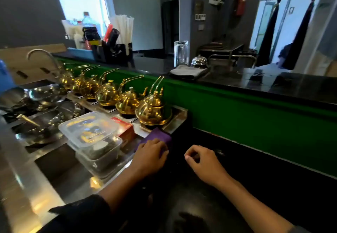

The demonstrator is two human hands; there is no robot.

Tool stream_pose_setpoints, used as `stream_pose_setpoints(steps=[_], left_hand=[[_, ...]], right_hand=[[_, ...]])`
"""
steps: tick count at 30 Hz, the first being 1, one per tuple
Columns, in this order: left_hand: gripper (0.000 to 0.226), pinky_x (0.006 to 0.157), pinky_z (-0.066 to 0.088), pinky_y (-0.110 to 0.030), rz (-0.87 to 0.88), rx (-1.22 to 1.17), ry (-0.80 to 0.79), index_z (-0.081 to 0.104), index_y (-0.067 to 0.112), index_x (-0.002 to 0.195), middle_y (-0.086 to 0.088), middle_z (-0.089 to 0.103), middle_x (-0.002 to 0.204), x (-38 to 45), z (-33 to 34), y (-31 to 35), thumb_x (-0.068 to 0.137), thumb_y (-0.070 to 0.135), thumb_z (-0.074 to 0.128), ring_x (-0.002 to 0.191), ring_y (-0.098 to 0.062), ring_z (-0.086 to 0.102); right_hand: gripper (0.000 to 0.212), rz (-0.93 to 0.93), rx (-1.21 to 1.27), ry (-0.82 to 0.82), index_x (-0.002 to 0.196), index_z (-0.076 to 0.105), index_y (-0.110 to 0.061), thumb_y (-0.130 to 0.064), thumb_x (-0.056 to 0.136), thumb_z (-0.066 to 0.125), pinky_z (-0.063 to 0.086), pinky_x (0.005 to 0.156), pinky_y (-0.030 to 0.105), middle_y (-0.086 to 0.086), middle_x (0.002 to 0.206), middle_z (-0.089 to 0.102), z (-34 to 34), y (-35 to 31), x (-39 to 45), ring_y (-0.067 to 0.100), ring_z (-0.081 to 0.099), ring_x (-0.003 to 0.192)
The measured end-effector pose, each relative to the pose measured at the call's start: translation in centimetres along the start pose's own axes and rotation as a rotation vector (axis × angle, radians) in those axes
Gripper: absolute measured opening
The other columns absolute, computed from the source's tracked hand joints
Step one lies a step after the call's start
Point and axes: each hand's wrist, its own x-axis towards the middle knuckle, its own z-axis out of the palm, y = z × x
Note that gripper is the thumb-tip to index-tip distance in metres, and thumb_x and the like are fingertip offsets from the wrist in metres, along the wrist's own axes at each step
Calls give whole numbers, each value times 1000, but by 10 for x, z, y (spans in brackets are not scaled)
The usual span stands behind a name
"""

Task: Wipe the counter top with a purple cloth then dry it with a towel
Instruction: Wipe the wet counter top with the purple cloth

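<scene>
The left hand reached forward from the near edge, its forearm coming out of a dark sleeve, and it lay palm down on the purple cloth. Its fingers were bent a little over the near part of the cloth and pressed it down; how tightly they gripped it could not be told, because the fingertips were hidden behind the knuckles. The cloth lay at the left end of the black counter top, just beside the steel ledge where the nearest golden teapot stood. The right hand was to the right of the left hand, apart from it and from the cloth, with its wrist low over the black surface. Its fingers were loosely curled inward and held nothing. A folded grey towel lay on the higher far counter, next to a shiny metal bell, well apart from both hands. Near the cloth on the left stood stacked clear plastic boxes and a red carton.
</scene>
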Motion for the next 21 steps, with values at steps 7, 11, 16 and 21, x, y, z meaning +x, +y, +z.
stream_pose_setpoints(steps=[7, 11, 16, 21], left_hand=[[46, 96, 44, -42, -335, -84, -96, 46, 17, 125, -8, 50, 128, 33, 4, -68, 91, 48, 47, 114, -27, 52], [45, 89, 48, -37, -333, -258, -76, 48, 14, 120, -7, 58, 117, 43, 10, -82, 89, 46, 54, 103, -22, 57], [34, 65, 42, -13, -307, -461, -20, 54, 15, 117, -1, 63, 112, 46, 9, -88, 89, 33, 61, 81, -6, 53], [17, 71, 46, -11, -102, -700, 81, 64, 16, 106, 5, 64, 107, 52, -10, -73, 90, 21, 61, 93, -5, 58]], right_hand=[[32, 270, 258, 11, 123, 54, -24, -27, 92, 62, 47, 83, 23, -2, 124, 54, 85, -10, 50, 13, 58, 103], [58, 497, 405, 46, 144, 34, -18, -34, 94, 57, 42, 100, 32, 7, 147, 40, 105, -12, 76, 23, 44, 130], [72, 736, 714, 110, 149, 27, -15, -34, 89, 65, 47, 100, 45, 12, 147, 41, 119, -12, 92, 29, 49, 127], [38, 799, 959, 114, 126, 56, -7, -17, 90, 64, 52, 56, 26, 11, 106, 70, 117, -15, 92, 21, 68, 85]])
